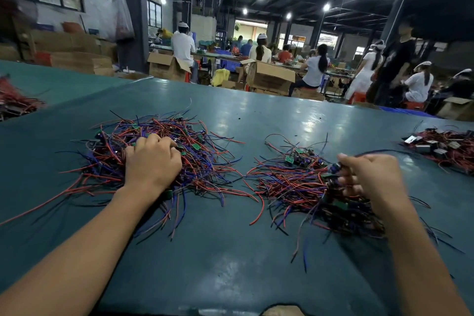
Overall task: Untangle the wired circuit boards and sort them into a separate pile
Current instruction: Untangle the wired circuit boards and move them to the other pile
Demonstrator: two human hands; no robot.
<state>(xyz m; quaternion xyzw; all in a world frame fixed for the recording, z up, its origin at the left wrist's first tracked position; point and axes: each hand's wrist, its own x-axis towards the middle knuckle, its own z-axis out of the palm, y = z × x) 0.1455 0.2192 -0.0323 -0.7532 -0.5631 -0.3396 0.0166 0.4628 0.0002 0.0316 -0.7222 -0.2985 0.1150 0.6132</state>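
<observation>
Head view: a green table [256,110] fills the lower frame, with two heaps of red and blue wires on it. The tangle [202,159] lies left of centre, and the left hand [152,160] is sunk into its middle, knuckles up and fingers curled down among the wires. It seems to grip a clump there, though the fingertips are hidden. That hold probably pins the heap so a board can be drawn out without dragging the rest along.

The sorted pile [287,179] lies right of centre, just apart from the tangle, small green boards showing at its top. The right hand [369,177] hovers over its right edge (blurred, so detail is poor), fingers closed round a wired board [333,169] whose blue lead trails toward the upper right. Held just above the pile, the board looks ready to be dropped onto it.

Another heap [446,147] sits at the right edge, well apart. People [315,69] work at benches among cardboard boxes [269,77] across the upper frame.
</observation>
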